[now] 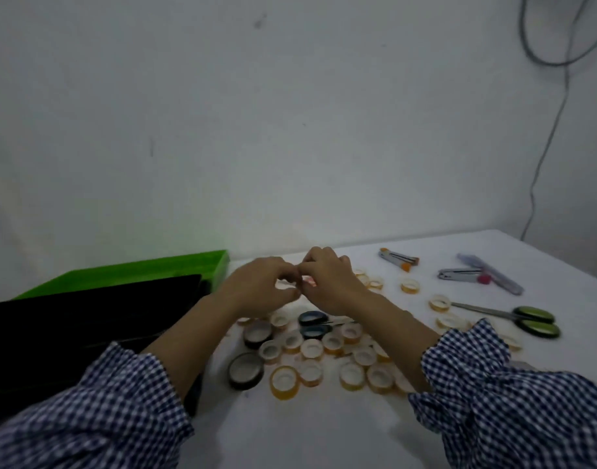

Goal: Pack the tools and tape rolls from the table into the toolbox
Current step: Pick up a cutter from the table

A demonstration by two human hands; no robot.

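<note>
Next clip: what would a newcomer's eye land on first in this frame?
First, the left hand and right hand, meeting fingertip to fingertip above the white table; whether they hold anything is too blurred to tell. Nearer the camera sprawls a heap of small yellowish tape rolls, with the green-and-black toolbox at left and green-handled scissors at right.

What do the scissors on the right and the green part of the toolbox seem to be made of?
Scissors: grey blades with a dull shine, apparently bare metal; glossy green handles with black rims, probably plastic. Green part of the toolbox: smooth, bright, uniform, likely moulded plastic.
</note>
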